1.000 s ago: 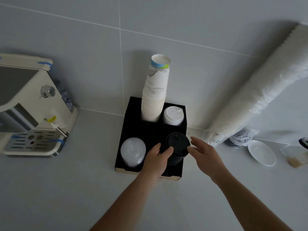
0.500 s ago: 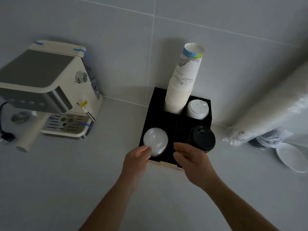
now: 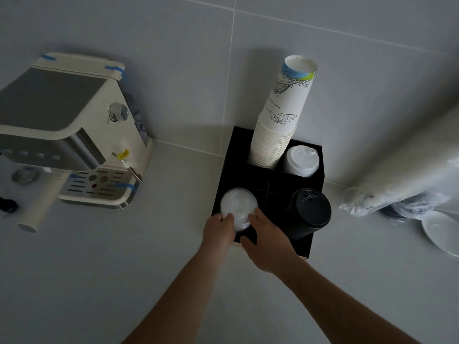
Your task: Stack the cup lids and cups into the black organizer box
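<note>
On a grey surface point(image 3: 104, 269) against a tiled wall point(image 3: 173, 33), with an espresso machine point(image 3: 74, 135) at far left, the black organizer box point(image 3: 311, 244) holds clear lids point(image 3: 238, 206) in its near-left compartment, gripped between the left hand point(image 3: 218, 232) and right hand point(image 3: 269, 240).

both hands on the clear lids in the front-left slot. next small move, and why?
Probably press the clear lid stack straight down to seat it. Left hand and right hand flank its near edge, and its top sits above the black organizer box rim. The other three slots are already filled.
</note>
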A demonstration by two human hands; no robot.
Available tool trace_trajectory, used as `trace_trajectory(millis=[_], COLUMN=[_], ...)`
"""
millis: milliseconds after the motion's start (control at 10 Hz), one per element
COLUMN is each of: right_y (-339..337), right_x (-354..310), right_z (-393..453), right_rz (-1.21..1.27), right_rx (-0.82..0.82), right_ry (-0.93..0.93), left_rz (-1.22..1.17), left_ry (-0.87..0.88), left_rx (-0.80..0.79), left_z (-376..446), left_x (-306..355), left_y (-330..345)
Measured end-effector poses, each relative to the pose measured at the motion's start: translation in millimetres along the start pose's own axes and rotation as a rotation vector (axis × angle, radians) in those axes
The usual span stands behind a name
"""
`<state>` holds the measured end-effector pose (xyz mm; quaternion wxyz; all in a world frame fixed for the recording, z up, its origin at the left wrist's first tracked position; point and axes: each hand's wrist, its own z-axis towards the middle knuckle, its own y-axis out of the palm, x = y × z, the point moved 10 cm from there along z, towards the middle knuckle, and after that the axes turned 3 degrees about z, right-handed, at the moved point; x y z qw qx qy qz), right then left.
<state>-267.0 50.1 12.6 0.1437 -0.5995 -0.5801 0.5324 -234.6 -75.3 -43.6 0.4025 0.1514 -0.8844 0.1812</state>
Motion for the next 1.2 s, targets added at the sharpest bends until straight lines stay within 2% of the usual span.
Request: trace_trajectory(millis=[200, 700, 1000, 1200], right_y=[-0.7, 0.7, -6.3, -28.7], right_x=[10.2, 15.9, 12.6, 0.5], right_z=[0.1, -1.9, -4.9, -25.6], right_rz=[0.017, 0.031, 0.060, 0.186], right_rx=[0.023, 0.059, 0.047, 0.114], right_ry=[0.027, 0.016, 0.015, -0.010], left_rz=[0.041, -0.153, -0.077, -0.013], left_ry=[-0.003, -0.114, -0.116, -0.031], left_rx=[0.029, -0.077, -0.085, -0.052], left_z=[13.8, 21.0, 14.3, 8.3], left_x=[8.1, -3.1, 2.2, 4.2], left_y=[7.3, 25.2, 20.3, 4.1])
